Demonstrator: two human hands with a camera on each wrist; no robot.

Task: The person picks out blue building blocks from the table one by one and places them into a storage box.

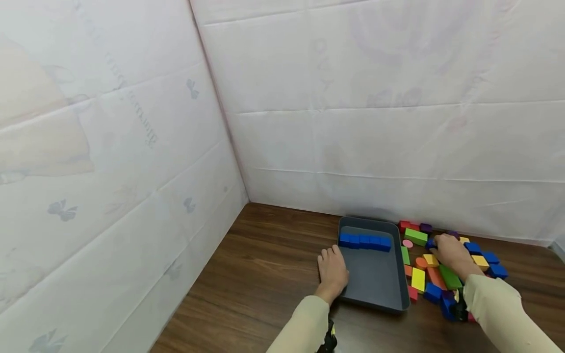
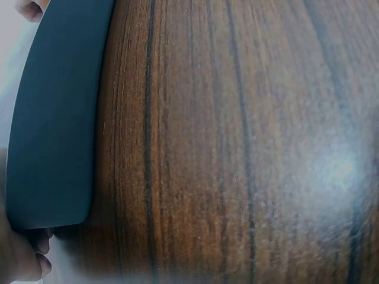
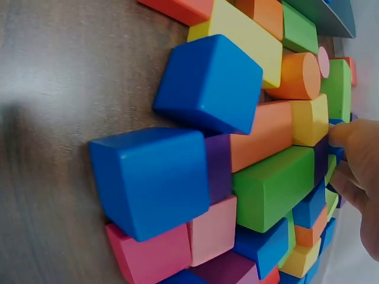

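Note:
A dark grey tray (image 1: 373, 277) lies on the wooden table with a row of blue blocks (image 1: 365, 241) along its far end. My left hand (image 1: 332, 260) rests flat on the table against the tray's left wall (image 2: 53, 118), fingers straight. A pile of coloured foam blocks (image 1: 441, 274) spreads to the right of the tray. My right hand (image 1: 438, 243) lies over the pile's far part. Its fingertips (image 3: 342, 135) touch a small blue block (image 1: 430, 243) there; no grip on it shows. Large blue cubes (image 3: 207, 83) fill the right wrist view.
White padded walls (image 1: 353, 122) close in the table at the back and left. Bare wood (image 1: 265, 264) lies left of the tray. Green, yellow and orange blocks (image 1: 417, 279) crowd against the tray's right wall.

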